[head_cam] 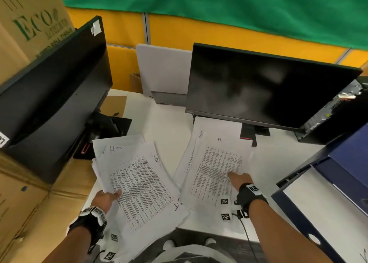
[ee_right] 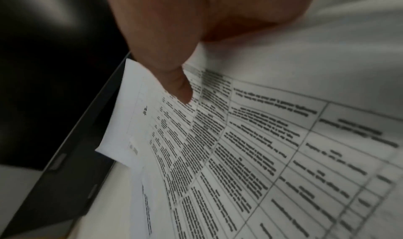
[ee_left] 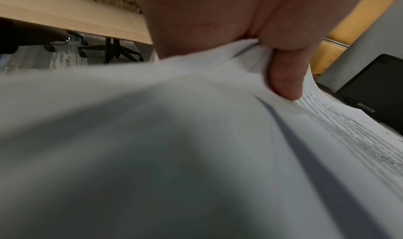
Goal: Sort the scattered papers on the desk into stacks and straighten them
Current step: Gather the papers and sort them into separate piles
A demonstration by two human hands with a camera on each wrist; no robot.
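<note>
Two loose piles of printed table sheets lie on the white desk [head_cam: 278, 159]. The left pile [head_cam: 143, 185] is fanned out and skewed, with a blue "H" scrawl on a sheet near its top. My left hand [head_cam: 111, 196] grips this pile at its left edge, thumb [ee_left: 285, 80] on top and the other fingers hidden beneath the sheets [ee_left: 196, 139]. The right pile [head_cam: 215, 169] reaches under the centre monitor. My right hand [head_cam: 237, 178] holds its right edge, thumb [ee_right: 176, 84] pressed on the top sheet [ee_right: 250, 156] and the other fingers hidden below.
A black monitor [head_cam: 268, 91] stands behind the right pile and another [head_cam: 51, 95] at the left, its base [head_cam: 111, 125] near the left pile. Cardboard boxes [head_cam: 25, 203] flank the left side. An open dark blue box file [head_cam: 328, 183] sits at the right. A cable [head_cam: 247, 234] hangs from my right wrist.
</note>
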